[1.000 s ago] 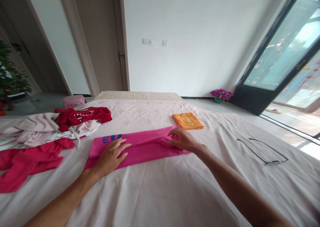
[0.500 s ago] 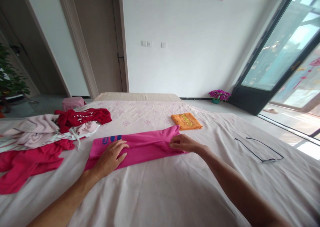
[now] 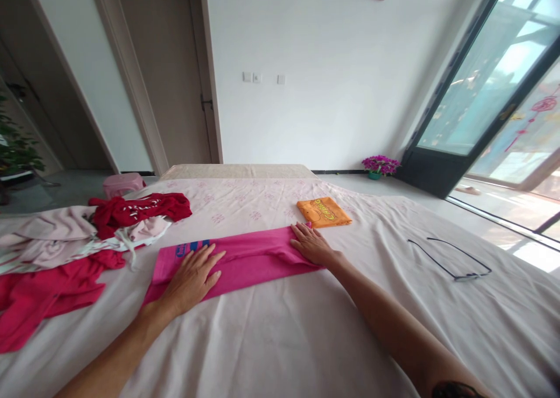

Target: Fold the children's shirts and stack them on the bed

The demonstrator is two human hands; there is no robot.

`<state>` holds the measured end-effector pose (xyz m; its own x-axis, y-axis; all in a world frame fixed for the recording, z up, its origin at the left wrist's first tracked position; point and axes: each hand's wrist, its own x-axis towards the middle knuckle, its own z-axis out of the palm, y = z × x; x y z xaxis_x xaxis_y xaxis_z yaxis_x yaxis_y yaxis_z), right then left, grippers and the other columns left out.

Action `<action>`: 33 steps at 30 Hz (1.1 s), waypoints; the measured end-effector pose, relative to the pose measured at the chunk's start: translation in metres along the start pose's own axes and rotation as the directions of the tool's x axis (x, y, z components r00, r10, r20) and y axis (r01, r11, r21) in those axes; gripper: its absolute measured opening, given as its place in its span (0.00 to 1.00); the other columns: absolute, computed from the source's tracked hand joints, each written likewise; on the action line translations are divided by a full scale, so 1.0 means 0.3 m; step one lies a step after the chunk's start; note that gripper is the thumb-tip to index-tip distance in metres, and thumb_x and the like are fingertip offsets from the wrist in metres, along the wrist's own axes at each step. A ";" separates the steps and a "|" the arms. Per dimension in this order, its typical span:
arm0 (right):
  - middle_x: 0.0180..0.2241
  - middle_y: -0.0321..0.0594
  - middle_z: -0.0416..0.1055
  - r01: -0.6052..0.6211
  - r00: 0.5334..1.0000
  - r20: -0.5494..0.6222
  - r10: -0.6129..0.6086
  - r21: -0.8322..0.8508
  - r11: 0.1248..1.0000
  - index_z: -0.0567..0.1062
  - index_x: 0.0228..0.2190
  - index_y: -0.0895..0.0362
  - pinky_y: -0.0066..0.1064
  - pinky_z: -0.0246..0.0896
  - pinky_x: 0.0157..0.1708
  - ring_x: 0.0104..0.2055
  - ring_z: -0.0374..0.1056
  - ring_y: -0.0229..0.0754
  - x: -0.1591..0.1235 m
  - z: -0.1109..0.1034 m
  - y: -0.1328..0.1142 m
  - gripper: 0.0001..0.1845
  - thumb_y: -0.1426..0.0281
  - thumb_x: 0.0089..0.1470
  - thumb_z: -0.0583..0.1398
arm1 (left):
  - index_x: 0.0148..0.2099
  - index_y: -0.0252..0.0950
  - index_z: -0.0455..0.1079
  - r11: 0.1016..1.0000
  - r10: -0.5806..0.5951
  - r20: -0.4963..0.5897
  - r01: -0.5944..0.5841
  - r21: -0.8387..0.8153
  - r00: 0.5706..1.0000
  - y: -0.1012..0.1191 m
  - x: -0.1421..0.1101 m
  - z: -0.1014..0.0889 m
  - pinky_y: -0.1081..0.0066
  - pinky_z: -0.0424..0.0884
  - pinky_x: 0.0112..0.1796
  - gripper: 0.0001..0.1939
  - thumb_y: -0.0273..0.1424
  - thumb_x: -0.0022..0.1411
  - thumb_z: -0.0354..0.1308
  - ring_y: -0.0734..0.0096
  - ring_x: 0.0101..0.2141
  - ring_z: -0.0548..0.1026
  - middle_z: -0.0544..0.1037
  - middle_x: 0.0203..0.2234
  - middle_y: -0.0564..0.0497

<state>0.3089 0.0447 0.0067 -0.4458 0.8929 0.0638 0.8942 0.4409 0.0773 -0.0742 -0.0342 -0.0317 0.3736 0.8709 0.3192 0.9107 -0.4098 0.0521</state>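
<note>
A pink garment (image 3: pixel 258 258) with blue print near its left end lies folded into a long strip on the bed sheet. My left hand (image 3: pixel 192 275) rests flat on its left part, fingers spread and partly over the print. On the right end lies my right hand (image 3: pixel 310 245), palm down with the fingers stretched out. A shallow crease runs through the cloth between the two hands. Just beyond my right hand sits a folded orange garment (image 3: pixel 324 211) with yellow lettering.
A heap of clothes lies at the left, with a dark red garment (image 3: pixel 144 208), a pale pink one (image 3: pixel 65 229) and a crimson one (image 3: pixel 52 296). Eyeglasses (image 3: pixel 464 264) lie on the sheet (image 3: pixel 271 339) at the right. A pink stool (image 3: pixel 125 183) stands beyond the heap.
My right hand has gone from bunched fingers at the pink garment's right end to lying flat on it. My left hand stays in place, its fingers spread a little wider.
</note>
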 end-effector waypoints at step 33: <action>0.67 0.40 0.50 0.219 0.968 -0.155 -0.198 0.131 0.967 0.52 0.67 0.52 0.47 0.39 0.67 0.69 0.45 0.46 -0.064 0.021 -0.145 0.31 0.55 0.68 0.43 | 0.38 0.38 0.72 0.802 -0.594 -0.042 0.587 -0.112 0.804 -0.209 -0.149 -0.152 0.66 0.69 0.44 0.16 0.43 0.61 0.49 0.59 0.42 0.76 0.79 0.36 0.46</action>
<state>0.2788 0.0089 -0.0041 -0.6146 0.7628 0.2009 0.7726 0.6335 -0.0417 -0.1561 -0.0599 -0.0061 -0.2478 0.9318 0.2653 0.9300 0.1521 0.3346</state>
